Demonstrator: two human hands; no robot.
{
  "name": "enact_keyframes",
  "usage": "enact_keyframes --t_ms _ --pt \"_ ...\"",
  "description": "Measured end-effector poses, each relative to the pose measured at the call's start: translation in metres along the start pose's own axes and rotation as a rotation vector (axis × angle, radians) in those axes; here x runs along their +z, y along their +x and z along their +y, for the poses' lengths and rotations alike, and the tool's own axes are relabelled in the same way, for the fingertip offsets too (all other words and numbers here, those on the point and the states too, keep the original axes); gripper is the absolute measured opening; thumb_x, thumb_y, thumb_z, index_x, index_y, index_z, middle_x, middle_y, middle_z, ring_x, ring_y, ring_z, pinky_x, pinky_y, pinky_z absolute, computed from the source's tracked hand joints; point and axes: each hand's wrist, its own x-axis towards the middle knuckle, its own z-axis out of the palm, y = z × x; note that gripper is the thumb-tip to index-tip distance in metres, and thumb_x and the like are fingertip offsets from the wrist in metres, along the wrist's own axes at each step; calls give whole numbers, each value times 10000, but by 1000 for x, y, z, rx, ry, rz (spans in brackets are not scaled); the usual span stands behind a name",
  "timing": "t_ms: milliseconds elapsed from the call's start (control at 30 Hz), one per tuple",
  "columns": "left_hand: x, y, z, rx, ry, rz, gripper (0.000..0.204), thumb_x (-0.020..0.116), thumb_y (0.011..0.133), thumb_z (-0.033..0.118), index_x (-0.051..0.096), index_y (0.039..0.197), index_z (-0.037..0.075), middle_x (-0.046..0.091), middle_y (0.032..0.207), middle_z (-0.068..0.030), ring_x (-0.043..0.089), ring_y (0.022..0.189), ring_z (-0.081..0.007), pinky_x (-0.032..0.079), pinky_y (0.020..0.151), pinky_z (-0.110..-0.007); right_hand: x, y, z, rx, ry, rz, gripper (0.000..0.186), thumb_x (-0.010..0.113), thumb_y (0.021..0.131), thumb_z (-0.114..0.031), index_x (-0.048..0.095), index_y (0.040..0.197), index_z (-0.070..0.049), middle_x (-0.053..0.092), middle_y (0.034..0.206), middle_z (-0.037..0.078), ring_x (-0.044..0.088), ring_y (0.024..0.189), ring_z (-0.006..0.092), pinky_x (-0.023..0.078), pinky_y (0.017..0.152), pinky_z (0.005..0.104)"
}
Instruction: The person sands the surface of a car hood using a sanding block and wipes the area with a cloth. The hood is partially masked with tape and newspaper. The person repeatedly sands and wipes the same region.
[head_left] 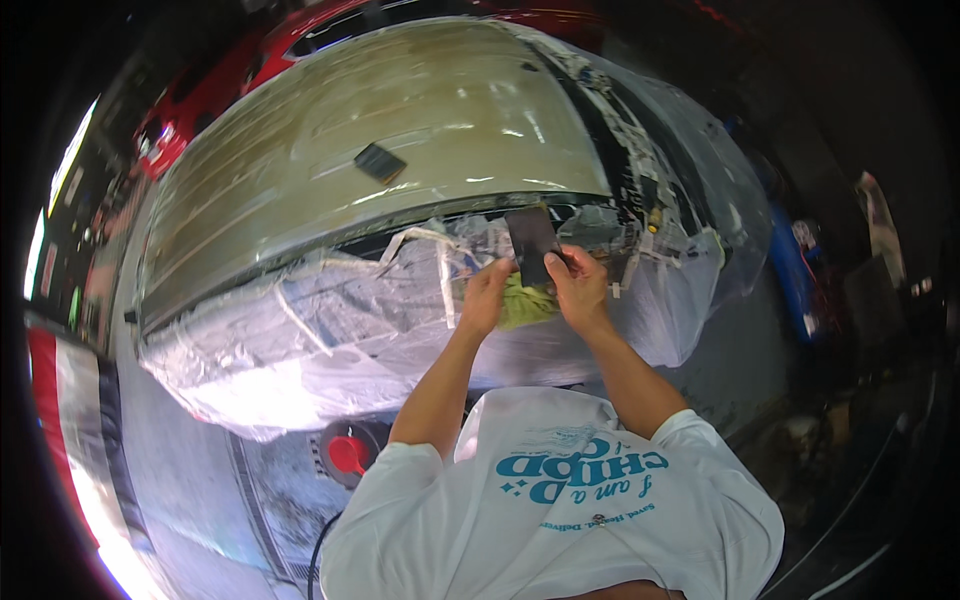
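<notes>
A dark, flat rectangular sheet (530,238) is held up near the roof edge, with my left hand (487,290) gripping its left side and my right hand (582,288) pinching its lower right, thumb on its face. Beneath them a yellow-green cloth (525,308) lies on the crumpled plastic sheeting (270,330) that covers the vehicle's side with masking tape. Beyond is the glossy beige roof panel (450,110), bordered by dark trim. A second dark, flat rectangular piece (380,163) rests on that panel, left of my hands.
A red car (200,80) stands behind the covered vehicle at the upper left. Blue cylindrical objects (800,280) are at the right. A round object with a red top (347,455) sits on the floor at lower left. A red and white panel (50,400) is at the far left.
</notes>
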Motion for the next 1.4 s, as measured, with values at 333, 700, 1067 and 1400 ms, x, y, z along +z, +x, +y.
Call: enact_keyframes --t_ms 333,700,1067,1400 --pt "2 7 -8 -369 -901 11 541 394 1095 503 617 1372 96 704 1297 -84 694 1163 -238 587 974 -415 16 -15 -28 -532 -749 -147 369 770 867 -136 729 1219 -32 685 1048 140 689 912 310 561 722 427" --pt "21 19 5 -506 -811 -144 615 484 1044 617 627 1357 107 720 1250 -104 722 1113 -264 606 961 -424 -7 27 1 -270 -437 -363 536 728 950 -183 559 1443 -57 601 1410 176 604 1294 348 479 1112 424" --pt "69 51 22 -358 -997 81 578 499 1032 536 568 1348 58 661 1281 -194 675 1178 -428 590 955 -652 -107 58 81 245 266 139 470 506 1133 -343 514 1427 23 665 1307 142 713 1168 247 616 818 322" --pt "168 213 80 -33 -197 127 483 706 822 84 656 1299 24 683 1114 -154 712 929 -278 614 820 -402 -162 179 86 -263 -454 161 548 473 1133 -373 479 1524 11 586 1460 277 592 1328 412 464 1118 452"
